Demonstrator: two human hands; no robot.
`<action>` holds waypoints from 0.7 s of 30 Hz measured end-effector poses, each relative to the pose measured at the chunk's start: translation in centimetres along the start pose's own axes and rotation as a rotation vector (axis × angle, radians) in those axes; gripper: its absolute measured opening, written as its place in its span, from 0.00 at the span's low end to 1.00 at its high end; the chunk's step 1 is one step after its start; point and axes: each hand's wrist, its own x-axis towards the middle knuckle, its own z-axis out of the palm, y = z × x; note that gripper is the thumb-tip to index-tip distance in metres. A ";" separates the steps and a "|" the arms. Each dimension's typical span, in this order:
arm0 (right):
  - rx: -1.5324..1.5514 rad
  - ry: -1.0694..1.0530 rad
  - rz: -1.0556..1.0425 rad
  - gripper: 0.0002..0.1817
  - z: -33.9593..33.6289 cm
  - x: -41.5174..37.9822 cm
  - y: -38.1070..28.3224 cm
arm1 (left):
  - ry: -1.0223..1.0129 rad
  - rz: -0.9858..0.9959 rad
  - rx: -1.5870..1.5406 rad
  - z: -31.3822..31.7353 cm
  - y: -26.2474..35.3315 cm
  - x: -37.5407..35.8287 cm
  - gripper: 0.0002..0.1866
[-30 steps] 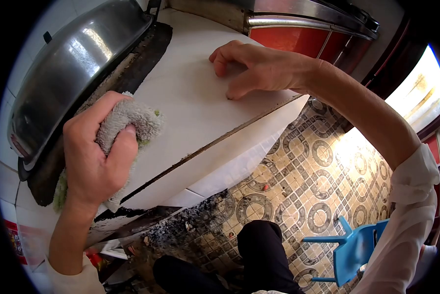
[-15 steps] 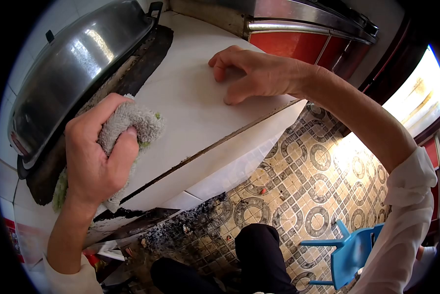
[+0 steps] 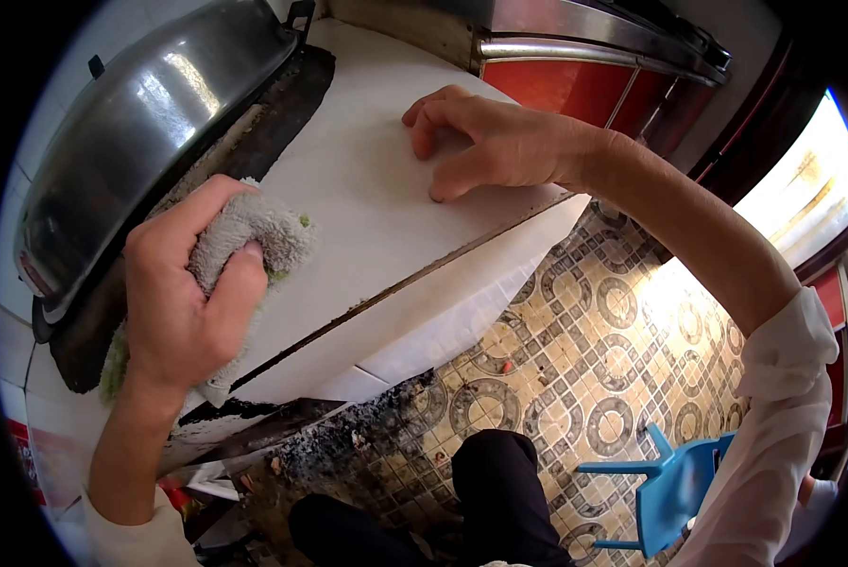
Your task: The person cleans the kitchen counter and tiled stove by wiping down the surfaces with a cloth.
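Observation:
My left hand (image 3: pixel 180 283) is closed round a bunched grey cloth (image 3: pixel 254 231) with green patches, pressed on the white tiled counter (image 3: pixel 348 255). Part of the cloth hangs below the wrist toward the counter's front edge. To the right, my right hand (image 3: pixel 476 142) rests its fingertips on the same counter, thumb apart from the bent fingers, with nothing seen in it. Left of the cloth, a large metal lid (image 3: pixel 150 132) covers a dark, crusted rim (image 3: pixel 296 109) set into the counter.
A red-fronted cabinet (image 3: pixel 561 85) with a metal top stands beyond the counter. Black soot (image 3: pixel 348 435) and small scraps lie on the patterned tile floor (image 3: pixel 575 369). A blue plastic chair (image 3: pixel 674 496) is at lower right. My knees (image 3: pixel 499 472) are close below the counter.

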 end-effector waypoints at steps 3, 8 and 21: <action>0.059 0.060 -0.040 0.20 0.4 0.2 0.5 | -0.006 0.011 -0.004 -0.1 0.1 0.1 0.09; 0.034 0.051 -0.023 0.21 0.0 0.0 -0.1 | 0.000 -0.009 0.000 -0.1 0.2 0.1 0.08; 0.065 -0.012 -0.031 0.18 -0.2 0.0 0.2 | 0.014 -0.017 -0.003 0.0 0.2 0.2 0.08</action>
